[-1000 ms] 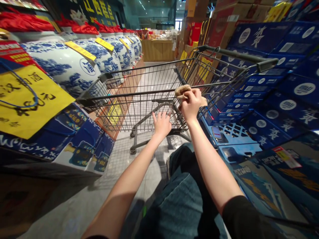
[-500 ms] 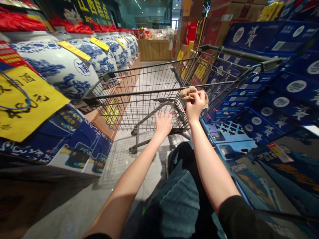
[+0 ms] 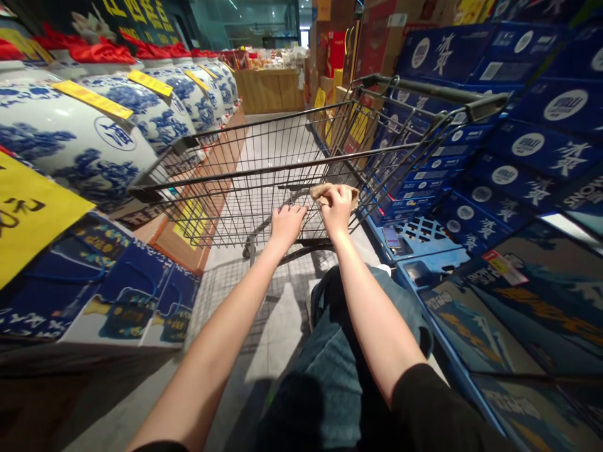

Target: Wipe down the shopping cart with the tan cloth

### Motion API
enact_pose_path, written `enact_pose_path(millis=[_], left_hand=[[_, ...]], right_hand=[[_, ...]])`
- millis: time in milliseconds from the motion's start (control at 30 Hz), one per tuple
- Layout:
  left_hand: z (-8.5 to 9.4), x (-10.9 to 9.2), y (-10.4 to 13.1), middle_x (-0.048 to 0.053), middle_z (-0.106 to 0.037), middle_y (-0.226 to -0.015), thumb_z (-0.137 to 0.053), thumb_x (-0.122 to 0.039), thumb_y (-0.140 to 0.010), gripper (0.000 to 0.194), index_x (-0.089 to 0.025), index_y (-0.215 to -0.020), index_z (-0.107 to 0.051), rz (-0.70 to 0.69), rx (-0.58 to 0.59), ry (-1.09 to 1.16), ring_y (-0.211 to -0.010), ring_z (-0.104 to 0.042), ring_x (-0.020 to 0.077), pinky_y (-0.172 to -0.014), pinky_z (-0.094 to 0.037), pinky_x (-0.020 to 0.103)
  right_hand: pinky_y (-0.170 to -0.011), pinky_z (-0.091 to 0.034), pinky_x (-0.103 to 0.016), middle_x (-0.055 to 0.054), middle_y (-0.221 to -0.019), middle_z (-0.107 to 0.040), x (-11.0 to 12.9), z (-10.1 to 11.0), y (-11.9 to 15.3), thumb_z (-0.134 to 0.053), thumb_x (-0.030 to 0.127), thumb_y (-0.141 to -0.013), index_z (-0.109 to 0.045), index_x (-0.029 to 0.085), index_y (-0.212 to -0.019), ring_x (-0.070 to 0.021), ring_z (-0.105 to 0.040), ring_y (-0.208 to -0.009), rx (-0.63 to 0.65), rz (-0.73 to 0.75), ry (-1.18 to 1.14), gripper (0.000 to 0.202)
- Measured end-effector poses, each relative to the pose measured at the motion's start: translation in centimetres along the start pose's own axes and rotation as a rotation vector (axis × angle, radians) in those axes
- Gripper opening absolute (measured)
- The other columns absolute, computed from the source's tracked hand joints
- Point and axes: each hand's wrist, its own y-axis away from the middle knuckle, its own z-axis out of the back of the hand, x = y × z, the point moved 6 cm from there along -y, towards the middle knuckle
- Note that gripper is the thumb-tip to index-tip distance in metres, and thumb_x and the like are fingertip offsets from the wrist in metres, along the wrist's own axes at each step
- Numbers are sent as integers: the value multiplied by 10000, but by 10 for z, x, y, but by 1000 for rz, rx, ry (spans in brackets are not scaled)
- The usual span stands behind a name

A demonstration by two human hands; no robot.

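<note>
A black wire shopping cart point(image 3: 226, 172) stands across the aisle in front of me, its handle up at the right. My right hand point(image 3: 336, 210) is closed on a crumpled tan cloth point(image 3: 321, 192), just below the cart's upper side rail. To its left, my left hand point(image 3: 286, 225) rests on the cart's wire side, with its fingers bent at the mesh. Wires show through the basket, with the grey floor behind them. The parts of the fingertips that sit behind the wires are hidden.
Large blue-and-white porcelain jars point(image 3: 117, 129) with red cloth tops line the left. Blue gift boxes point(image 3: 117, 295) stand nearer, under a yellow sign point(image 3: 32, 207). Stacked blue cartons point(image 3: 513, 144) and a blue plastic pallet point(image 3: 424, 235) with a phone point(image 3: 392, 236) flank the right.
My view has swung slightly right, so the cart and shelves sit further left. The cloth in my right hand has moved left and down along the cart side. My left hand's fingers are less spread.
</note>
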Motion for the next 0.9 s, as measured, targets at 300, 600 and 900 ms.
enact_pose_path(millis=[300, 600, 900], left_hand=[[-1, -18, 4, 113, -736, -1188, -339, -325, -1066, 425, -270, -1334, -665, 65, -47, 41, -1164, -606, 325, -993, -433, 510], [1, -11, 46, 115, -530, -1543, -491, -227, -982, 453, -278, -1415, -617, -76, -169, 137, -1500, -393, 310, -1270, -240, 581], [-13, 68, 66, 137, -583, -1473, -461, -270, -999, 445, -234, -1414, -618, 274, -297, 125, -1490, -382, 359, -1245, -271, 603]], right_hand=[[-1042, -443, -515, -99, -1028, -537, -3, 14, -7, -504, 74, -805, -608, 223, -836, -272, -477, -1054, -186, -23, 32, 184], [-1025, -450, -494, -98, -994, -544, -9, 18, 1, -538, 82, -785, -601, 215, -791, -268, -481, -1021, -83, -22, -6, 148], [-1059, -425, -509, -108, -1018, -543, 0, 3, 14, -519, 66, -805, -617, 218, -831, -279, -458, -1067, -107, -54, -18, 182]])
